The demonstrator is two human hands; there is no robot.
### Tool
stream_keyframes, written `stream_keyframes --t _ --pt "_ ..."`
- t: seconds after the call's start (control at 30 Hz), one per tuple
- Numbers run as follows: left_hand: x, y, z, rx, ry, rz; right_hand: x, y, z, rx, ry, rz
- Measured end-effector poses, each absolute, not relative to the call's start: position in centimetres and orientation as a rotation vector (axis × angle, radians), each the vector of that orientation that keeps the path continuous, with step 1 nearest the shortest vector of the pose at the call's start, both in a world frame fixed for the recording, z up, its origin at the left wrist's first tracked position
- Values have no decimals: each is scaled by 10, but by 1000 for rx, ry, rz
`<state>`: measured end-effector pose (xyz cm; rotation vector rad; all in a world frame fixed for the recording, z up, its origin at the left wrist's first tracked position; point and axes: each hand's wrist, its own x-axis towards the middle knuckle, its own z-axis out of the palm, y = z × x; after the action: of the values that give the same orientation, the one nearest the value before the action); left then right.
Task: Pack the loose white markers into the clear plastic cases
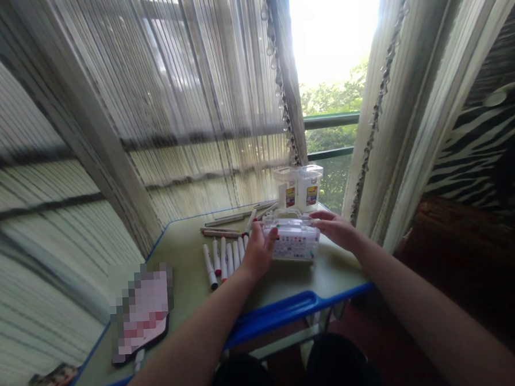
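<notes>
Right of the loose markers, my left hand grips the left end of the clear case on the table, thumb across its front. It looks light, stiff and slick, perhaps brittle; I'd hold both ends, not the thin handle. My right hand's fingers reach its right end, half-extended; how firmly, I can't tell.

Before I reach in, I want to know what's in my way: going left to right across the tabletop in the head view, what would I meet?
Pixelated flat item → row of white markers → left hand → clear plastic case → right hand.
</notes>
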<state>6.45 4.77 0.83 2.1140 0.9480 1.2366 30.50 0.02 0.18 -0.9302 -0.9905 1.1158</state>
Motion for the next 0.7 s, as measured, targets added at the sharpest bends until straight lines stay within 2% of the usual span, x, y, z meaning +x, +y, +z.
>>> stream_keyframes --t 0.17,0.7 --pt "64 45 10 2052 968 1169 306 1 2 -935 -1001 1114" --pt "63 61 0 2108 1043 1382 307 4 -2 -916 -1067 1110"
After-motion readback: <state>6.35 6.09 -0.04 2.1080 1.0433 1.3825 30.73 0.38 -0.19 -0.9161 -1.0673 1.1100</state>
